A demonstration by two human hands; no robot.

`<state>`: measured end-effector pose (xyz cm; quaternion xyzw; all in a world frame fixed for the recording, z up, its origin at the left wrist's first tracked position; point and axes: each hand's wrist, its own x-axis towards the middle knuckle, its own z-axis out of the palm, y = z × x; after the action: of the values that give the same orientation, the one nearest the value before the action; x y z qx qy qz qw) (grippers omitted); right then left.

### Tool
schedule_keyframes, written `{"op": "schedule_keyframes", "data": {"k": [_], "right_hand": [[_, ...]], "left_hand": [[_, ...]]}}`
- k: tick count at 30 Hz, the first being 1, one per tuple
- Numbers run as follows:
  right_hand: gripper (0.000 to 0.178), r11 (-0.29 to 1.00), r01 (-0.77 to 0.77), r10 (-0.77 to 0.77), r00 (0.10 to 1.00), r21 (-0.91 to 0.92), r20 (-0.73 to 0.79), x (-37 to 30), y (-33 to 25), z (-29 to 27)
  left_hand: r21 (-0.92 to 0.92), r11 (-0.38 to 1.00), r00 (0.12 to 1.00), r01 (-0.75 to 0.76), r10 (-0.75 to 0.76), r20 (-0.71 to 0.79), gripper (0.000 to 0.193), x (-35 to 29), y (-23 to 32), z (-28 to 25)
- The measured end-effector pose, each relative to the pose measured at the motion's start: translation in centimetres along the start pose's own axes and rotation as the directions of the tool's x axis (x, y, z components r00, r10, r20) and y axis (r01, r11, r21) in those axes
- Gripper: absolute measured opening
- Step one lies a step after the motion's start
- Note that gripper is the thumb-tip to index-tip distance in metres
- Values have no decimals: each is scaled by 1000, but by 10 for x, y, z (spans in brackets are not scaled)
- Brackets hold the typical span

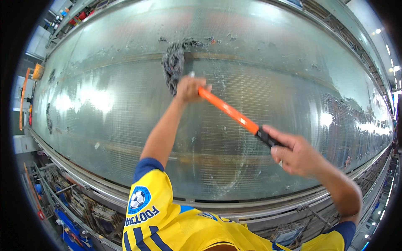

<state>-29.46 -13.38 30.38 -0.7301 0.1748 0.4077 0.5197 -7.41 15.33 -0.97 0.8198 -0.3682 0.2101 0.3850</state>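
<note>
The left hand (192, 89), nearer the gray mop head (173, 62) lying far-left of it on the wet bench (121, 129), holds the orange stick (230, 110), which slants near and right to the black end (266, 136) clasped in the right hand (295, 154).

left fingers (200, 82) on orange pole (232, 113) | right fingers (279, 135) on black grip (265, 138) | grey mop (173, 65) on wet surface (125, 138)
</note>
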Motion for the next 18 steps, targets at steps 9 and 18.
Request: {"op": "schedule_keyframes", "data": {"k": [9,18], "right_hand": [[59,930,34,103,931,366,-349,-216,258,115],[60,691,299,291,719,659,-631,-319,384,192]], "left_hand": [[-110,989,984,101,-83,157,54,-142,350,-25],[270,962,886,38,-157,436,53,-170,363,9]]}}
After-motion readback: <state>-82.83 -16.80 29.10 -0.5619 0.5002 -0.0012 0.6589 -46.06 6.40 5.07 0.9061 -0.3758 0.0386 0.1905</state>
